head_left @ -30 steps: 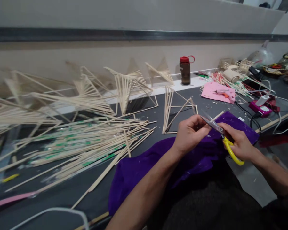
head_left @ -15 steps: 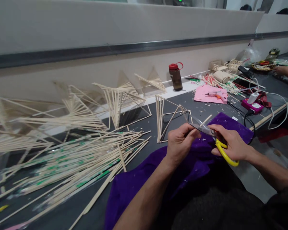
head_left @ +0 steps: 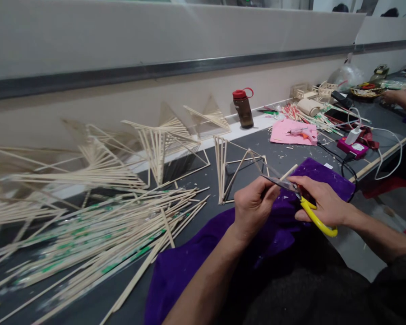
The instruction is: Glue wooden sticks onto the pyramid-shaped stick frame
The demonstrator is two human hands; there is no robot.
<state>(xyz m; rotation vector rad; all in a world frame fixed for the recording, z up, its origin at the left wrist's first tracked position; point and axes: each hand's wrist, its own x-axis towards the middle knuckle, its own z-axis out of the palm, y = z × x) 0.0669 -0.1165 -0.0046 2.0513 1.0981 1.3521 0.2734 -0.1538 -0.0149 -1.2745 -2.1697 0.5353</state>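
Observation:
My right hand (head_left: 325, 203) is closed round a pair of scissors (head_left: 311, 215) with yellow handles, its blades pointing left. A short wooden stick (head_left: 288, 172) lies across the blades, its free end sticking up to the right. The stick's lower end goes into my left hand (head_left: 255, 201), whose fingers are pinched together round it. Beneath both hands a purple cloth (head_left: 192, 262) spreads over the table edge and my lap. Just beyond my left hand stands a small open frame of glued sticks (head_left: 222, 169).
Loose sticks (head_left: 122, 234) and plastic wrappers cover the left of the table. Twisted stick models (head_left: 162, 153) stand along the wall beside a brown bottle (head_left: 244, 112). A glue gun (head_left: 302, 132) rests on pink paper (head_left: 277, 134), near a purple power socket (head_left: 352, 148). Another person's hand (head_left: 394, 97) is at far right.
The scissor blades look more closed on the stick than before. The view has shifted slightly, so the table things appear a little farther left. Both hands keep their hold.

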